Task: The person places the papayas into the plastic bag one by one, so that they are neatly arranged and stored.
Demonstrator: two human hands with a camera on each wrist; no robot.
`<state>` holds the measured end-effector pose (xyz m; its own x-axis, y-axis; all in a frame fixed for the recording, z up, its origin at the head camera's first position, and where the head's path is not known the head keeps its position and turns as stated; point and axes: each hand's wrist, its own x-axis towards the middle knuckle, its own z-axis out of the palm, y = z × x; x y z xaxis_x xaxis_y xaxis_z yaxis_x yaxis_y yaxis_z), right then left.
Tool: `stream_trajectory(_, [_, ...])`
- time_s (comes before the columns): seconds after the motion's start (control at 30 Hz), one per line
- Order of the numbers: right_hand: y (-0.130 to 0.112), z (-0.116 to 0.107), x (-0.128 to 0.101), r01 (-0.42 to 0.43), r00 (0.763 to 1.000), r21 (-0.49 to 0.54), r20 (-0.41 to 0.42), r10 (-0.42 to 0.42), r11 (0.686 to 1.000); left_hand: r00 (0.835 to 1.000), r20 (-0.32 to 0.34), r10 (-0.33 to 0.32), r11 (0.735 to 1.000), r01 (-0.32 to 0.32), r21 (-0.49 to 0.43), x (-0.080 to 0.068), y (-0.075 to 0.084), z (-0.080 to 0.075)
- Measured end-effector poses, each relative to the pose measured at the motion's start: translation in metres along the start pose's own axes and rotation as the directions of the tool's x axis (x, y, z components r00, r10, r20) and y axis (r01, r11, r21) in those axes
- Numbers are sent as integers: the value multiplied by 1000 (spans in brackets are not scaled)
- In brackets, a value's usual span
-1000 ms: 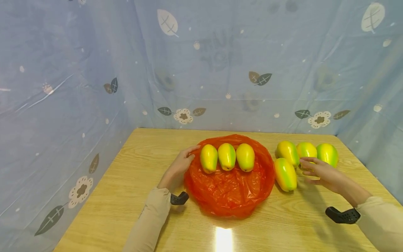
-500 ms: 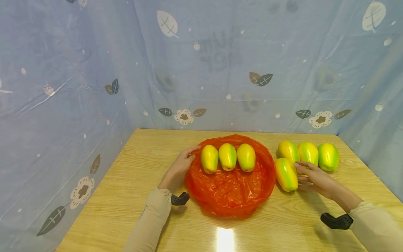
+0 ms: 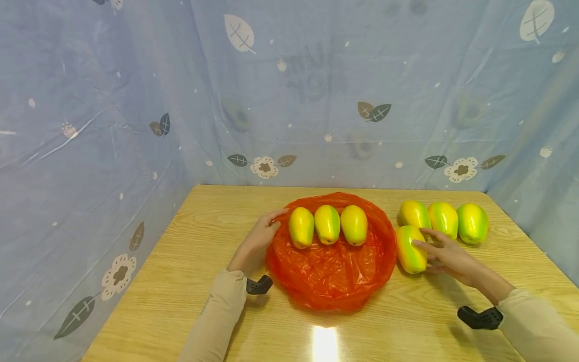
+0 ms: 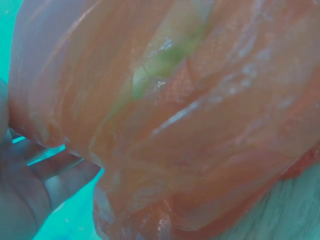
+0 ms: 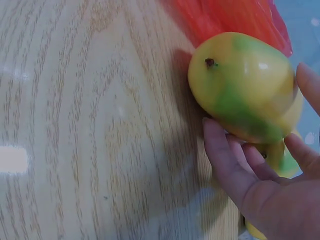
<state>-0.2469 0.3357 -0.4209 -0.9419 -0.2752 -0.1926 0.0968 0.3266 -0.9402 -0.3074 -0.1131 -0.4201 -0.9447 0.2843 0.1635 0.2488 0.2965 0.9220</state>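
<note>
A pale wood-grain surface (image 3: 163, 281) carried a round-spread, red translucent plastic bag (image 3: 334, 276) toward its far edge. The left hand (image 3: 257, 237), fingers extended, touched the bag's left side. The right hand (image 3: 452, 256), fingers parted, curved loosely about a glossy yellow-and-green oval fruit (image 3: 409, 256) just beside the bag's right rim. Three similar fruits (image 3: 327, 226) lay inside; three others (image 3: 444, 219) neared the surface's far right corner.

Blue sheeting (image 3: 316, 30) printed with leaves (image 3: 239, 33) and flowers (image 3: 264, 167) surrounds a light wood-grain table (image 3: 181, 261).
</note>
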Motion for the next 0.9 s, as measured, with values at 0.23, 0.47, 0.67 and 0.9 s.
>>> stream_trajectory(0.23, [-1,3,-1,-25,1000,48,18,24,999,999,21,32,999,-33,23,-5,8,-2])
stream_trajectory(0.47, [-3,4,-2,-24,999,42,23,23,999,1000,12,21,1000,-21,16,-1,0,0])
stream_trajectory(0.67, [-15,-1,-1,-11,1000,50,3,11,999,1000,8,11,1000,-12,18,1,-1,1])
stream_trajectory(0.9, [-36,0,1,46,999,105,-30,-43,993,1000,0,19,999,-19,44,0,1,1])
